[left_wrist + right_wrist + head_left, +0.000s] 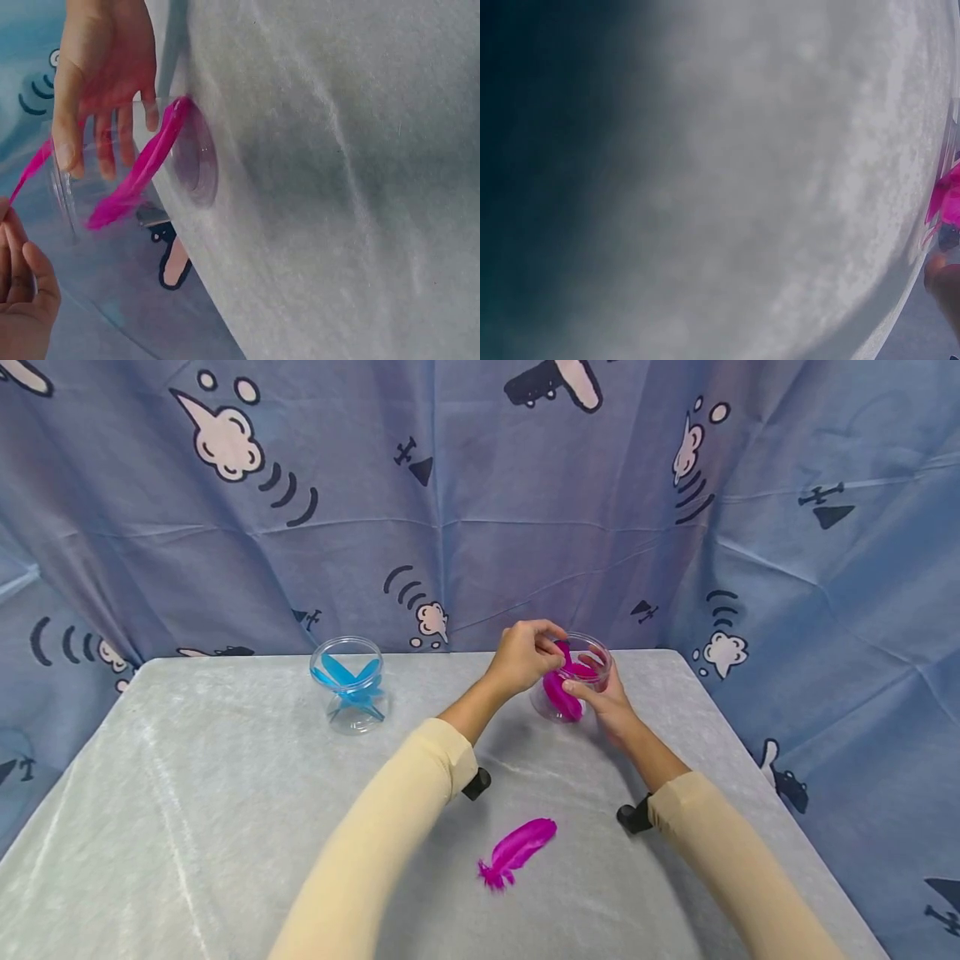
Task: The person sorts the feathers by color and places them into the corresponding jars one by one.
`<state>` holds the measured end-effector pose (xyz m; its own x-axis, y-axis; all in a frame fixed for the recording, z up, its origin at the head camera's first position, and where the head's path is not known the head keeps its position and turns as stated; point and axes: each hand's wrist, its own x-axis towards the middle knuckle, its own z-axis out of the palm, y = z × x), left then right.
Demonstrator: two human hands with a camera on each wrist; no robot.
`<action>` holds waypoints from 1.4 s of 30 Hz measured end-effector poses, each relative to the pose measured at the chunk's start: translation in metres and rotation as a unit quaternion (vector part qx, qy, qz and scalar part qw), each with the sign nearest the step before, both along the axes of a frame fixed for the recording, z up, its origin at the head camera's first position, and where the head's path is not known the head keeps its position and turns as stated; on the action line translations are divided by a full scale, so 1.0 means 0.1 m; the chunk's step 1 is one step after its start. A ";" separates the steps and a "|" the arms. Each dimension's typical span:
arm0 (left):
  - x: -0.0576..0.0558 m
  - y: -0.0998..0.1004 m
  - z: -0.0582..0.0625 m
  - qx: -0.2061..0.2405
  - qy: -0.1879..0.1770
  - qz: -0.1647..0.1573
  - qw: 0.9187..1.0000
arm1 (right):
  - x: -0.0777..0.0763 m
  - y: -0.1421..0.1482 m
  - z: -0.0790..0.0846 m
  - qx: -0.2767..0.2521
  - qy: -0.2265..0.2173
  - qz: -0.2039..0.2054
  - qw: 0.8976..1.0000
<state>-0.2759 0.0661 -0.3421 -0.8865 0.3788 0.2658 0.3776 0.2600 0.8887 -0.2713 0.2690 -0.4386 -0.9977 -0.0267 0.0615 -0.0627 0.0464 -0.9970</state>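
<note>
My left hand point(534, 653) pinches the stem of a magenta feather point(562, 681) that stands in the mouth of a clear jar point(592, 662) at the table's far right. The jar holds more magenta feather. My right hand point(600, 697) grips the jar's near side, thumb on the front. In the left wrist view the right hand point(97, 82) wraps the jar point(196, 161), the feather point(139, 176) slants across it, and my left fingers point(22, 296) curl at the bottom left. The right wrist view catches only a bit of feather point(949, 199) at its right edge.
A second clear jar point(347, 693) with blue feathers point(345, 675) stands at the far left-centre. One loose magenta feather point(517, 852) lies on the grey cloth-covered table point(187, 827) near me. A blue printed curtain point(480, 510) hangs behind and around the table.
</note>
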 end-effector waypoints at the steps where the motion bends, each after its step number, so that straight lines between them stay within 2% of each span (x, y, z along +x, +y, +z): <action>1: 0.00 0.01 -0.01 -0.001 0.002 -0.002 1.000 | 0.00 0.00 0.00 -0.002 0.002 0.000 1.000; 7: 0.02 0.05 -0.04 -0.008 0.011 -0.010 1.000 | 0.02 -0.01 0.01 0.003 0.003 -0.006 1.000; 13: 0.03 0.08 -0.09 -0.025 -0.002 -0.011 1.000 | 0.02 -0.02 0.00 -0.010 0.008 -0.011 1.000; 21: 0.04 0.07 -0.15 -0.018 -0.010 -0.060 0.998 | 0.03 -0.03 -0.01 -0.024 0.018 -0.006 1.000; 27: 0.11 0.02 -0.21 -0.027 -0.005 -0.101 0.995 | 0.03 -0.02 -0.01 -0.035 0.042 0.003 0.998; 31: 0.20 -0.04 -0.27 -0.056 0.003 -0.147 0.988 | 0.02 -0.02 -0.01 -0.039 0.047 0.003 0.998; 37: 0.37 -0.21 -0.38 -0.077 -0.030 -0.227 0.970 | 0.02 -0.03 -0.01 -0.030 0.035 -0.005 0.999; 42: 0.48 -0.34 -0.51 -0.095 -0.048 -0.259 0.960 | 0.02 -0.03 -0.01 -0.030 0.031 -0.009 0.999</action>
<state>-0.2283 0.0321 -0.3929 -0.5823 0.8096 0.0743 0.4188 0.2204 0.8809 -0.2692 0.2662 -0.4399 -0.9923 -0.0037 0.1240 -0.1239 -0.0109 -0.9922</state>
